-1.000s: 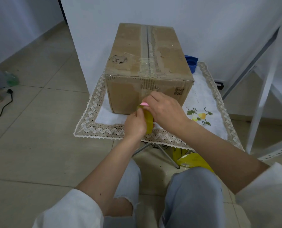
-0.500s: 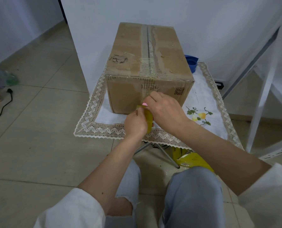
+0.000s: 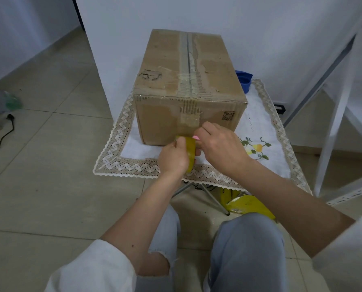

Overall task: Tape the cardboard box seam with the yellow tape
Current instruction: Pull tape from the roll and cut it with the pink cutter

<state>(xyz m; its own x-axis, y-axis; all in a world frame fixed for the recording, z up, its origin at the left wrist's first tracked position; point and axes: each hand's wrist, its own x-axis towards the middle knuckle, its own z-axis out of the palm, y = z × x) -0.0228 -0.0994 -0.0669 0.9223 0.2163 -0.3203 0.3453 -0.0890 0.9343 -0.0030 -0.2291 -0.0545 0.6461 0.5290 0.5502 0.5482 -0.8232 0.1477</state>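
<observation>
One view is available, the head camera, looking forward and down. The cardboard box rests on a lace-edged cloth covering a small desk, with its top seam running straight away from the person and continuing down the near face. The yellow tape roll is held just in front of the base of that near face, directly below the seam line. The left hand has its grip curled round the roll, wrist straight, forearm rising from lower left. The right hand lies just beside it on the right, fingers bent toward the roll's upper edge, apparently pinching the free end; the contact itself is hidden. Both hands are equally near the box. Judgement: the tape must travel up the near face, then away along the seam's long axis.
</observation>
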